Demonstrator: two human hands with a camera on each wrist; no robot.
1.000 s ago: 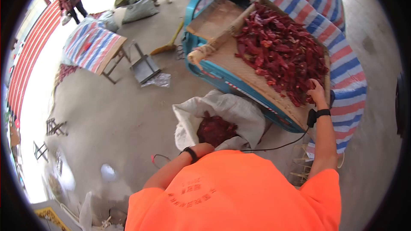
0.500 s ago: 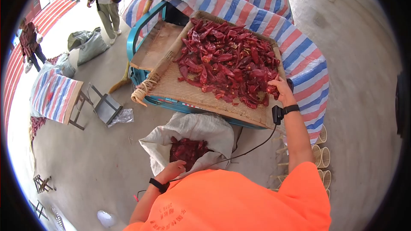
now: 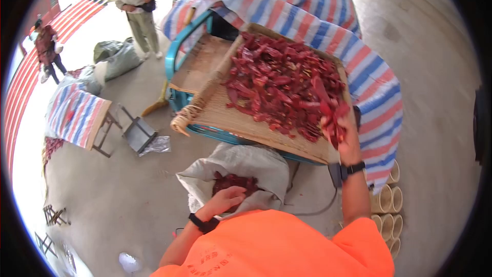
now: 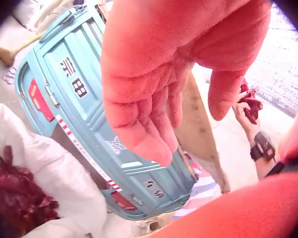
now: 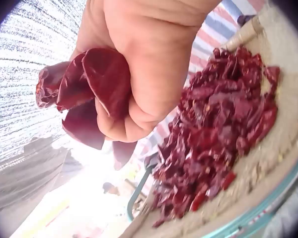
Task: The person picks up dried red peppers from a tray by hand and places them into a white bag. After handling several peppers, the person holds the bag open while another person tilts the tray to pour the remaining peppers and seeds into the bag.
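Observation:
In the right wrist view my right hand [image 5: 149, 59] grips a bunch of dried red chillies [image 5: 109, 82], their ends sticking out past the curled fingers. The head view has this hand raised over the near right corner of a woven tray [image 3: 246, 125]. On the tray lies a broad heap of dried red chillies [image 3: 282, 82]. Over the mouth of a white woven sack [image 3: 269, 166] hovers my left hand [image 3: 225, 201], its fingers loosely bent and holding nothing. More red chillies [image 4: 20, 198] lie inside that sack.
Beneath the tray is a blue cart bed [image 4: 84, 94] with a striped tarp [image 3: 376, 77] behind it. A low stool [image 3: 138, 133] and a cloth-covered table [image 3: 77, 115] stand left. Pale baskets [image 3: 382, 200] sit at right. Two people [image 3: 138, 10] stand farther back.
My right hand has lifted off the heap's edge with a bunch of chillies in its grip. The left hand has shifted from the sack's rim over its opening. The head view has swung.

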